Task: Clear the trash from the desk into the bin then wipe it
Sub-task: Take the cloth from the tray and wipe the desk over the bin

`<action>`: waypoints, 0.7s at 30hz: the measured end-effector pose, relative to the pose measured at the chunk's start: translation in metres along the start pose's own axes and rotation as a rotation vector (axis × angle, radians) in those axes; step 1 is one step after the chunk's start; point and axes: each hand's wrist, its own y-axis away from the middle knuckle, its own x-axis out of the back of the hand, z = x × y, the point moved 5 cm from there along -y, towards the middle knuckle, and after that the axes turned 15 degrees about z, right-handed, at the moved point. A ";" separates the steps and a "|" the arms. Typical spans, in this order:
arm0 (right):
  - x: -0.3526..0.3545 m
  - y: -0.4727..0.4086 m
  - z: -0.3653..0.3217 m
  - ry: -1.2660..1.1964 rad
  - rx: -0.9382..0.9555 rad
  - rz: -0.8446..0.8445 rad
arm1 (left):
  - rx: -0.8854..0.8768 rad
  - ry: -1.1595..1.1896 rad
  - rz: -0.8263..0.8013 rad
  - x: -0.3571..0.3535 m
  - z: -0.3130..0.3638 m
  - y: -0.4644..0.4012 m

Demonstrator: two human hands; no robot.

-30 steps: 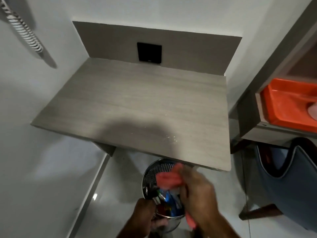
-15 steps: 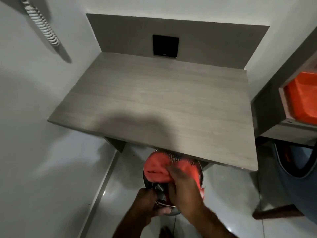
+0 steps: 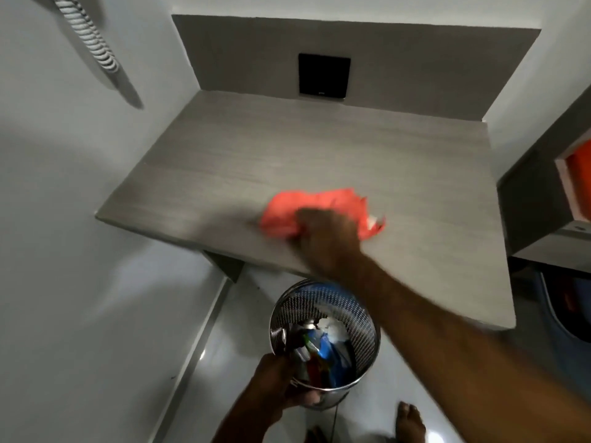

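Note:
A grey wood-grain desk [image 3: 287, 148] fills the corner. My right hand [image 3: 326, 238] presses a crumpled orange-red cloth [image 3: 307, 206] flat on the desk's front middle. Below the front edge, a perforated metal bin [image 3: 361, 318] holds wrappers and paper trash. My left hand [image 3: 275, 378] grips the bin's near rim. No loose trash shows on the desk top.
A black wall plate [image 3: 323, 75] sits on the desk's back panel. A coiled white cord [image 3: 92, 43] hangs on the left wall. A shelf unit with an orange tub [image 3: 579, 180] stands at the right, a dark chair [image 3: 569, 311] below it. My bare foot [image 3: 411, 420] is on the tiled floor.
My right hand has lifted the cloth from above the bin up onto the desk top. My left hand stays on the bin's rim. The view has shifted right.

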 end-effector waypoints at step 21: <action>-0.249 0.320 0.203 -0.847 0.106 -0.580 | 0.208 0.070 0.055 -0.171 -0.238 -0.236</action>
